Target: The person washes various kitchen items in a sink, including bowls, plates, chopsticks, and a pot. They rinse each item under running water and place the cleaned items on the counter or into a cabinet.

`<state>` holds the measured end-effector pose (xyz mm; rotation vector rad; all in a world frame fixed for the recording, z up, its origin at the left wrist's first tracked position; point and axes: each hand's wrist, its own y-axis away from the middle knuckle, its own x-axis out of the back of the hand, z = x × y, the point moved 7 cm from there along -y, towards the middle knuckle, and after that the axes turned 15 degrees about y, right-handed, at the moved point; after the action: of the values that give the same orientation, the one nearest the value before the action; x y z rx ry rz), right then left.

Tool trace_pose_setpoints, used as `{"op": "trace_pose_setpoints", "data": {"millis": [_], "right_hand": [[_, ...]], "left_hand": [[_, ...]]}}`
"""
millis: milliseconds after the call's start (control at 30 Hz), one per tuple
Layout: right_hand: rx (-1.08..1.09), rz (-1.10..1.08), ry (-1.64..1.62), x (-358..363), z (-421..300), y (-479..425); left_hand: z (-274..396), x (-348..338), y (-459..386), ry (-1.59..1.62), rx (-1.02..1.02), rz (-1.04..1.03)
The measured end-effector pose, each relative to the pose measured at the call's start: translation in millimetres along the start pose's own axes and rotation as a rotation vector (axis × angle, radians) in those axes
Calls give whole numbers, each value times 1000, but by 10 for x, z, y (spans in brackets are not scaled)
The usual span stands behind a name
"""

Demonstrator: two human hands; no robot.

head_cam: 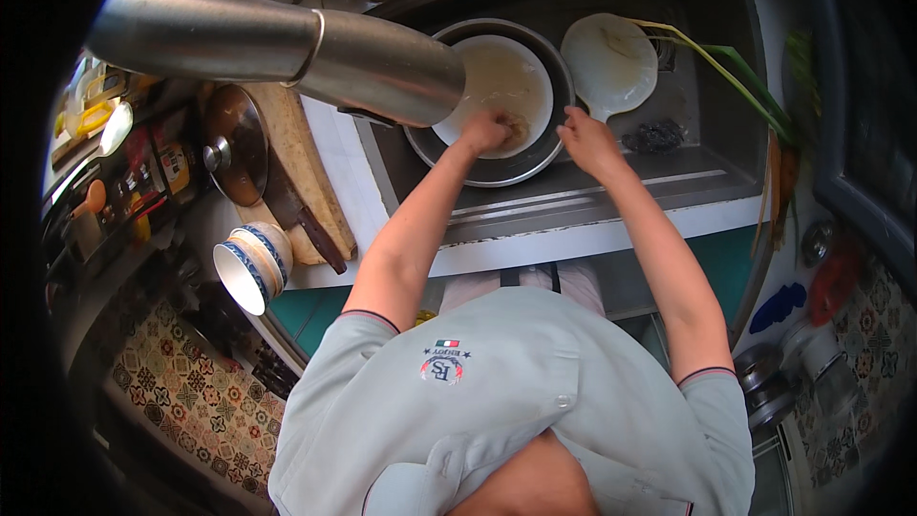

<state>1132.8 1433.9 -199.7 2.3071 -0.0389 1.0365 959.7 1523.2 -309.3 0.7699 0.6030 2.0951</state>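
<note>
A round metal basin [503, 180] stands in the sink, with a white bowl [541, 97] of cloudy, brownish water inside it. My left hand [487, 132] dips its fingers into this water at the near side of the bowl. A blurred brownish patch shows at the fingertips; whether it is a held thing or the fingers underwater is unclear. With bent fingers, my right hand [589, 143] grips the right rim of the metal basin. Just beyond that hand lies a pale, wet, shallow scoop-like dish [609, 64] with a short handle.
A large metal faucet [380, 57] hangs over the basin's left side. Dark wet mesh [653, 136] and long green leaves [749, 82] are at the right. On the left are a cleaver [315, 233] on a wooden board [315, 165], a glass lid [240, 143] and stacked bowls [251, 269].
</note>
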Motion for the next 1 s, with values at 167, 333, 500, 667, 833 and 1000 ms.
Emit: {"op": "trace_pose_setpoints", "data": {"millis": [167,333,500,667,833,1000], "right_hand": [[-231,91,200,-536,-119,-471],[-492,127,-34,-747,26,-595],[-447,41,87,-766,71,-712],[-345,-119,-124,-603,-15,-730],[-433,-200,-639,-785,-67,-546],[-482,-200,-1081,-964,-255,-305]], "left_hand": [[306,42,394,-373,-297,132],[46,43,368,-362,-162,254],[375,-165,417,-34,-205,304],[646,-6,787,-89,-569,-43],[376,364,875,-400,-464,-54],[874,75,832,86,-387,212]]}}
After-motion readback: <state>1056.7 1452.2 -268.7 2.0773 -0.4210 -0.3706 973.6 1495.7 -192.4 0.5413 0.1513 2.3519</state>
